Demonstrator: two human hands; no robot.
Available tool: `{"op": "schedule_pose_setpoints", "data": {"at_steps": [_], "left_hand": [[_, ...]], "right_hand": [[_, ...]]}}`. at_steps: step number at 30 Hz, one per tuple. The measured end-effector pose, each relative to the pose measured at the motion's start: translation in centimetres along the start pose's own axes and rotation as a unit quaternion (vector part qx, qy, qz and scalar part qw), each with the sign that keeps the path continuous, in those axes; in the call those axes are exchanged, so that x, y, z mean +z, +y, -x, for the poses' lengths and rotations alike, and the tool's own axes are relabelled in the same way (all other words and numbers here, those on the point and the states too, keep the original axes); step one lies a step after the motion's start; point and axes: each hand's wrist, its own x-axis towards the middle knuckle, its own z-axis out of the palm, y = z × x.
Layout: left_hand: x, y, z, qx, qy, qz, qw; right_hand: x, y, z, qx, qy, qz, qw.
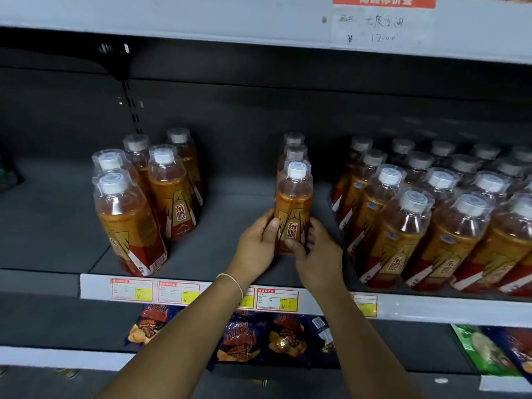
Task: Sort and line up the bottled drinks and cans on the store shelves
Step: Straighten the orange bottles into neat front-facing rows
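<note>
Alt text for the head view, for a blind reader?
The left hand and right hand grip an upright orange bottle fronting a short row on a dark shelf. A cluster of like bottles stands to its left, a dense block to its right; snack bags lie below.

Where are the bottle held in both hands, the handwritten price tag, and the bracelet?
held bottle (293, 208): head view, on its orange label above the thumbs.
handwritten price tag (383, 27): head view, middle of the white paper.
bracelet (231, 280): head view, on the band crossing the wrist.
</note>
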Motion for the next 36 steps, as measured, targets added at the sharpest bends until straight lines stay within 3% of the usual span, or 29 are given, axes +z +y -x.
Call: {"op": "schedule_pose_setpoints", "data": {"at_steps": [3, 7, 11, 20, 24, 30, 33, 36], "left_hand": [[-0.2, 0.5, 0.3, 0.011, 0.039, -0.022, 0.999], [-1.1, 1.5, 1.1, 0.023, 0.069, -0.039, 0.997], [-4.2, 2.6, 2.9, 0.078, 0.126, -0.069, 0.987], [-14.7, 5.5, 7.7, 0.163, 0.250, -0.154, 0.942], [-18.0, 6.3, 9.0, 0.176, 0.296, -0.190, 0.920], [-21.9, 4.7, 10.3, 0.127, 0.326, -0.123, 0.929], [-23.1, 3.0, 10.1, 0.059, 0.296, -0.134, 0.944], [-23.4, 1.3, 9.4, -0.023, 0.118, -0.170, 0.978]], "right_hand": [[-0.2, -0.2, 0.4, -0.006, 0.066, 0.057, 0.996], [-0.3, -1.0, 1.3, -0.077, 0.088, 0.109, 0.987], [1.5, -3.6, 3.2, -0.176, 0.091, 0.063, 0.978], [10.2, -12.4, 4.9, -0.234, -0.135, -0.007, 0.963], [14.4, -15.1, 5.3, -0.222, -0.160, -0.004, 0.962], [16.5, -15.5, 5.5, -0.149, -0.147, -0.055, 0.976], [15.8, -14.5, 5.2, -0.142, -0.167, -0.101, 0.970], [14.4, -13.6, 5.1, -0.128, -0.199, -0.106, 0.966]]}}
